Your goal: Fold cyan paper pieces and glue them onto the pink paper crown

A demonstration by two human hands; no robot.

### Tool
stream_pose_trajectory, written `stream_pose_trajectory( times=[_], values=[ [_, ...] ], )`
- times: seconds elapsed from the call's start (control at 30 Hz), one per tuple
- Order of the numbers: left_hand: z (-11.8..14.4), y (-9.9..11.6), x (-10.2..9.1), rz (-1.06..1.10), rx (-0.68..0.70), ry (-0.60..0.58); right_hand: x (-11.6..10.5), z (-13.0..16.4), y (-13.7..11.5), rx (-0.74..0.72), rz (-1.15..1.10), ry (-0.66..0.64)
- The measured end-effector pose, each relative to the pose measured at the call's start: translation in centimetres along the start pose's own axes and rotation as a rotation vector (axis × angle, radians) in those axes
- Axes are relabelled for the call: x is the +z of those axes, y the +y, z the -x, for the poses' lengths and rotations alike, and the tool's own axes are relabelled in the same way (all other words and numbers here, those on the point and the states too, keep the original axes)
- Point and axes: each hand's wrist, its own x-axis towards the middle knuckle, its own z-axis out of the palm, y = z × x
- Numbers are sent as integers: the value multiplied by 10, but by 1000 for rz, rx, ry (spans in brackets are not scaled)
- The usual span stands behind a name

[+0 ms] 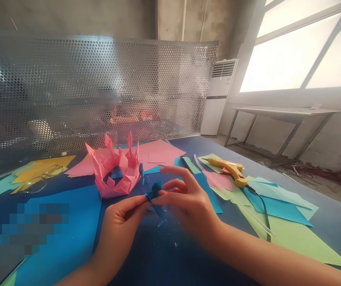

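Note:
Between my two hands is a small folded piece of blue paper (157,187), held up over the dark blue table (146,258). My left hand (125,216) pinches its left side between thumb and fingertips. My right hand (190,198) grips it from the right with thumb and fingers, the index finger raised and bent above it. Just behind my left hand stands a pink folded-paper crown (115,186) with pointed tips. Small blue paper scraps lie around the crown's right side.
A yellow hot glue gun (231,171) lies at right on coloured paper, its black cord trailing forward. Clear glue sticks (242,206) lie across green paper (301,234). A large blue sheet (78,230) covers the left. Behind is a perforated metal screen (99,87).

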Motion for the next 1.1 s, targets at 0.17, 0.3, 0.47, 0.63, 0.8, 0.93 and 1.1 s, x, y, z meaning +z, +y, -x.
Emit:
stream_pose_trajectory(
  times=[0.17,0.3,0.47,0.63,0.8,0.93,1.1],
  values=[
    [2,-2,-1,-58,55,-11,2,-2,-2,15,26,32],
    [1,-2,0,-37,44,-11,1,-3,-3,19,51,26],
    [-1,-2,1,17,-21,17,-1,-2,-1,26,56,-8],
    [-5,-1,0,86,-103,-1,0,-1,1,51,80,-59],
    [-8,-3,0,156,-164,-29,2,0,5,16,135,-74],
    [-9,-5,0,179,-169,-58,2,0,6,-58,194,-73],
    [-10,-5,0,154,-166,-56,4,1,8,-61,232,-78]
  ],
)
